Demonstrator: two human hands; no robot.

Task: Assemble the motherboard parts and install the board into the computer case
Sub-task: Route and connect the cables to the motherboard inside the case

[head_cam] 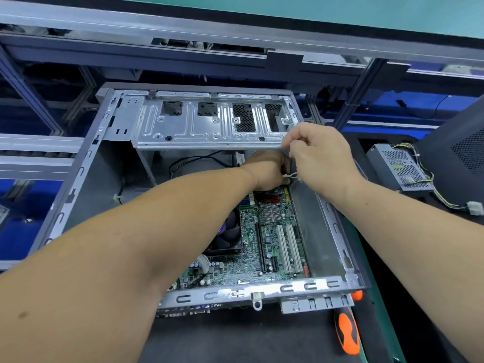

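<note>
Both hands work a small white cable tie at the far right corner of the board, deep inside the case.

The open grey sheet-metal computer case (86, 158) lies on a dark bench mat (235, 336), with the green motherboard (264, 247) already seated in it beside its black cooler fan (227, 234). The right hand (322, 158) pinches the white plastic cable tie (291, 176); the left hand (267, 171) curls around something beneath it, though I cannot tell what. A hard tug could likely strain a connector, or a wrist could scrape the silver drive cage (209, 121). An orange-handled screwdriver (347, 334) lies near the case, a grey power supply (400, 169) well apart; aluminium racking stands behind.
</note>
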